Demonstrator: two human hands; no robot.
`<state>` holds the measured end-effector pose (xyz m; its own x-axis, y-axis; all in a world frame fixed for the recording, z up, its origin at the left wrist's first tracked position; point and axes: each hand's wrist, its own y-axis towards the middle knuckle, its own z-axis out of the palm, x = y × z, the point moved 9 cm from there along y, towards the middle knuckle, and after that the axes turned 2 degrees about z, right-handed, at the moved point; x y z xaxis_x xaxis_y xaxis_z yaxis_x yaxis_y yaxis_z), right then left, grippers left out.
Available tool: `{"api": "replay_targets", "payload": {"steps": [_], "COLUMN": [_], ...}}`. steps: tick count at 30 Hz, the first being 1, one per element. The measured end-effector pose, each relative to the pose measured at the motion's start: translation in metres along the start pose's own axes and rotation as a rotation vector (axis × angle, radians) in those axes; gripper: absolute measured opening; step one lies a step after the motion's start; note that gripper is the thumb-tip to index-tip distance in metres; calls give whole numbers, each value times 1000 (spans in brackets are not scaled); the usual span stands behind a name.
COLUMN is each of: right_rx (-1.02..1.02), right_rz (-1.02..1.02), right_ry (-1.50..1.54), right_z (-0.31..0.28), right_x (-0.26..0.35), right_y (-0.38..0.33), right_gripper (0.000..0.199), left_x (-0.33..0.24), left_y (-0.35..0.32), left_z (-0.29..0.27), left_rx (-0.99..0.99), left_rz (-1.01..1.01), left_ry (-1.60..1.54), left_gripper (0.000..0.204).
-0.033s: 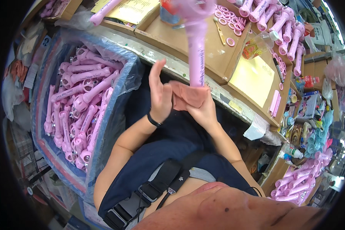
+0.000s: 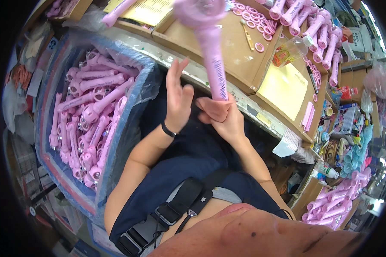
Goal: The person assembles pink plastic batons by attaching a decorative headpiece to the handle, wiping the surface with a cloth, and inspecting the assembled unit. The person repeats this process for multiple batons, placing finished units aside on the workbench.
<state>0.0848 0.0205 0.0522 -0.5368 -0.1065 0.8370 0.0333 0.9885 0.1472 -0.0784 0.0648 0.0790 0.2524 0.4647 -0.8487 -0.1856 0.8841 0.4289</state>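
Right hand (image 2: pixel 223 118) wrapped around the base of a pink handheld fan (image 2: pixel 210 47), you hold it upright in front of your chest, its round head up over the cardboard-covered bench (image 2: pixel 236 55). Your left hand (image 2: pixel 178 96) stands open just beside the handle, fingers spread and pointing up, palm turned toward the fan and close to it; whether it touches cannot be told. A black band sits on that wrist.

To your left a large blue-lined bin (image 2: pixel 128 128) holds a heap of the same pink fans (image 2: pixel 90 115), lying every which way. On the bench beyond the fan lie loose pink rings (image 2: pixel 259 46), a row of more fans (image 2: pixel 317 30) at the far right, a yellow sheet (image 2: pixel 285 88) and a clear bottle (image 2: pixel 294 47). Another batch of pink fans (image 2: pixel 330 210) fills a box low on your right.

Judged from this grip, the weak point is the hold itself: all the weight stands above a fist at the very bottom, so a slack grip could let the fan tip onto the rings and scatter them, or drop into your lap
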Motion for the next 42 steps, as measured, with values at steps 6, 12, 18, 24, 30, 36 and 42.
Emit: {"api": "replay_targets", "payload": {"steps": [6, 12, 18, 24, 30, 36, 42], "right_rx": [-30, -13, 706, 313, 94, -45, -273], "right_rz": [-504, 385, 989, 939, 461, 163, -129], "right_ry": [-305, 1141, 1717, 1195, 910, 838, 330], "right_z": [-8, 28, 82, 44, -8, -36, -13], "right_x": [27, -56, -36, -75, -48, -32, 3], "right_y": [-7, -25, -79, -63, -25, 0, 23], "right_gripper": [52, 40, 61, 27, 55, 47, 53], "left_x": [28, 17, 31, 43, 43, 32, 25], "left_y": [22, 30, 41, 47, 46, 46, 5], "left_z": [-33, -35, -41, -63, -68, -55, 2], "left_rx": [-375, -235, -175, -285, -239, 53, 345], "left_rz": [-376, -295, -408, -480, -524, -591, -665], "left_ry": [-610, -825, -919, -807, -695, -316, -186], "left_gripper": [47, 50, 53, 47, 48, 52, 68]}}
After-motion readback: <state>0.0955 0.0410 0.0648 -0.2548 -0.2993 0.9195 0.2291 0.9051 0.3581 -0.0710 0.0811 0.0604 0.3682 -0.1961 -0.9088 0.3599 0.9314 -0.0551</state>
